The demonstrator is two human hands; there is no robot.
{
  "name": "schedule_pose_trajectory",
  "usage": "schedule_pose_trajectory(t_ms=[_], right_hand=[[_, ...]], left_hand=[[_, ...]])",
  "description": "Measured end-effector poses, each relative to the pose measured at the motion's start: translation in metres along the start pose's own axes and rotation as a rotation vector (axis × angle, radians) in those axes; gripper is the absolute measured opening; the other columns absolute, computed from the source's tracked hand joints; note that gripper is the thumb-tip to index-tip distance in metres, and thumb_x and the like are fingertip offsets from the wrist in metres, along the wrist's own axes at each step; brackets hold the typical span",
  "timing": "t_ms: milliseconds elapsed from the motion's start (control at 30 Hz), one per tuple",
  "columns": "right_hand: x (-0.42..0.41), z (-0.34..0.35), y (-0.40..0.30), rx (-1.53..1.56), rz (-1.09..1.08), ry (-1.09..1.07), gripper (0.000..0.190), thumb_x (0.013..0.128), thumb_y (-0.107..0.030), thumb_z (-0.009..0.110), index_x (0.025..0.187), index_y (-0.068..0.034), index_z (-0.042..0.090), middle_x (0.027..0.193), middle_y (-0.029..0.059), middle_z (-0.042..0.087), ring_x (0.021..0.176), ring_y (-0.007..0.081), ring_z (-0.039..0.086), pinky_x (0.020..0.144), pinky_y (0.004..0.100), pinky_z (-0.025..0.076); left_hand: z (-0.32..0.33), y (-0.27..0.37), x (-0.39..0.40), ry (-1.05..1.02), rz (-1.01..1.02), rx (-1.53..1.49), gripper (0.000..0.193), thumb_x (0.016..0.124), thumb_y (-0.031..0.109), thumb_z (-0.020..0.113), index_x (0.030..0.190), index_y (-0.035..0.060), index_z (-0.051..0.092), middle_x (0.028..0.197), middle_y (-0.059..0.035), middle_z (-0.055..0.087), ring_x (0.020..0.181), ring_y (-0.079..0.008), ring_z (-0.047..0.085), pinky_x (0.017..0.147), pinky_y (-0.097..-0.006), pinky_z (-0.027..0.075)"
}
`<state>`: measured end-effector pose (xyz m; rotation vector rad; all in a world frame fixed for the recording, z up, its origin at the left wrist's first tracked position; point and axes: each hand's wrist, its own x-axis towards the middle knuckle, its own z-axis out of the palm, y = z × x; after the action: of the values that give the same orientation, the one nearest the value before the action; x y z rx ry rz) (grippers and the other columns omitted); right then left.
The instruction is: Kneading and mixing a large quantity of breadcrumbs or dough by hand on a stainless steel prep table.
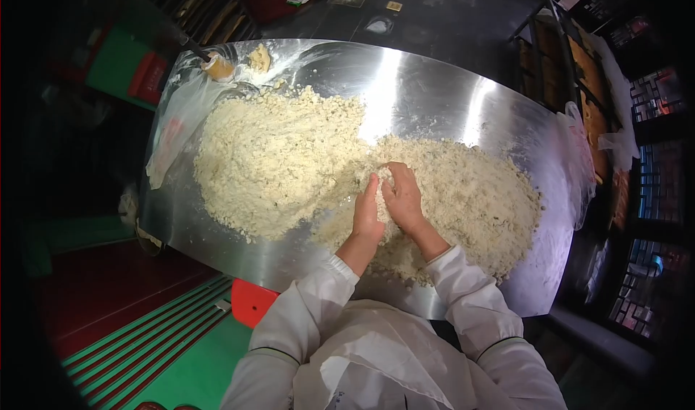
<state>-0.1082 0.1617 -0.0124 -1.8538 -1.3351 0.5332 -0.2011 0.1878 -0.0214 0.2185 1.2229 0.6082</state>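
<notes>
Two wide heaps of pale, crumbly flour mixture lie on a stainless steel table. The left heap is taller and smoother on top; the right heap is looser, with small lumps. Where the heaps meet, my left hand and my right hand face each other, fingers curved, with some crumbly mixture cupped between the palms. My right hand is at the near-left part of the right heap.
A clear plastic bag lies along the table's left side, near a dough lump and a flour-dusted tool. Another plastic bag hangs at the right edge. Beyond stands a rack of trays. A red container sits below the near edge.
</notes>
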Motion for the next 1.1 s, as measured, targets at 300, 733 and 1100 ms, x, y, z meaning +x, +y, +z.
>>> schedule_pose_trajectory(t_ms=[300, 733, 1100], right_hand=[[-0.025, -0.04, 0.019, 0.312, 0.28, 0.166, 0.03, 0.094, -0.015, 0.049, 0.12, 0.001, 0.053, 0.115, 0.0219, 0.058, 0.109, 0.0384, 0.054, 0.092, 0.0449, 0.042], [-0.035, -0.038, 0.021, 0.121, 0.074, 0.001, 0.04, 0.096, -0.021, 0.047, 0.132, -0.005, 0.049, 0.131, 0.0192, 0.055, 0.122, 0.0373, 0.049, 0.107, 0.0437, 0.032], [-0.013, -0.054, 0.031, -0.293, -0.041, -0.147, 0.035, 0.087, -0.008, 0.056, 0.122, -0.007, 0.056, 0.129, 0.0161, 0.055, 0.124, 0.0355, 0.047, 0.107, 0.055, 0.028]], left_hand=[[0.056, -0.02, -0.027, -0.051, 0.129, 0.222, 0.047, 0.1, 0.026, 0.052, 0.142, 0.011, 0.037, 0.131, -0.0061, 0.052, 0.114, -0.0193, 0.054, 0.093, -0.0362, 0.047], [0.04, -0.022, -0.036, -0.296, 0.043, -0.096, 0.041, 0.104, 0.032, 0.04, 0.133, 0.0049, 0.048, 0.13, -0.0076, 0.054, 0.119, -0.0205, 0.052, 0.103, -0.0354, 0.041], [0.004, -0.006, -0.05, -0.387, 0.204, 0.172, 0.032, 0.1, 0.017, 0.051, 0.127, 0.0003, 0.053, 0.119, -0.008, 0.06, 0.103, -0.0173, 0.057, 0.094, -0.032, 0.044]])
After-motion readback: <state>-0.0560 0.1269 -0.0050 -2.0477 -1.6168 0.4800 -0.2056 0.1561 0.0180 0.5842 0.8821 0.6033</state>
